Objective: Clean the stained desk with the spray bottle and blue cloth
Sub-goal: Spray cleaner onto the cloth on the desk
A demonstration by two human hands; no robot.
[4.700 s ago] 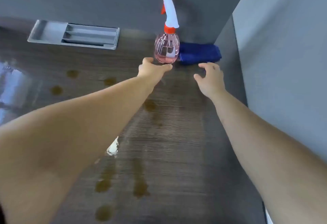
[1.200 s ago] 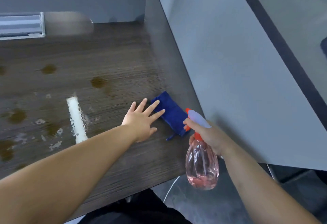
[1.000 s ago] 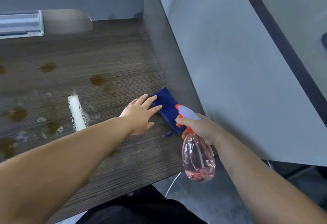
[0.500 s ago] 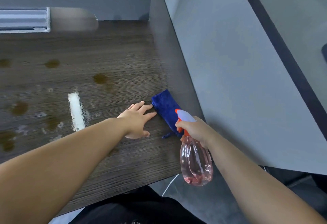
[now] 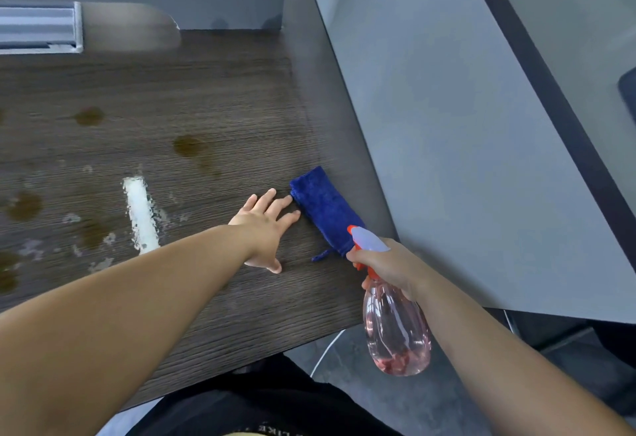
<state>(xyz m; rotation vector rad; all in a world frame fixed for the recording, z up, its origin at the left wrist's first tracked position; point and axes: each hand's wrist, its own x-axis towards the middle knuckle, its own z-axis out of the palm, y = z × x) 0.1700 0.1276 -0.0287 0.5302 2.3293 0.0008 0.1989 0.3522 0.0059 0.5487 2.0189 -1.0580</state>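
A folded blue cloth [image 5: 325,210] lies on the dark wood desk [image 5: 213,98] near its right edge. My left hand [image 5: 266,225] rests flat on the desk with fingers spread, fingertips touching the cloth's left side. My right hand [image 5: 389,263] grips the neck of a clear pink spray bottle [image 5: 395,325] with a white and orange head, held over the desk's front right corner, nozzle pointing left. Brown stains [image 5: 187,145] dot the desk, with a wet glare streak [image 5: 139,212] and droplets among them.
A grey partition panel [image 5: 447,125] walls the desk's right side and another the back. A grey tray [image 5: 38,27] sits at the back left. The desk's front edge runs just below my left forearm, with floor beneath.
Since 4.7 s ago the bottle was taken from the back corner and the cloth lies near the front right. In the last second my left hand stayed beside the cloth, fingers now more spread.
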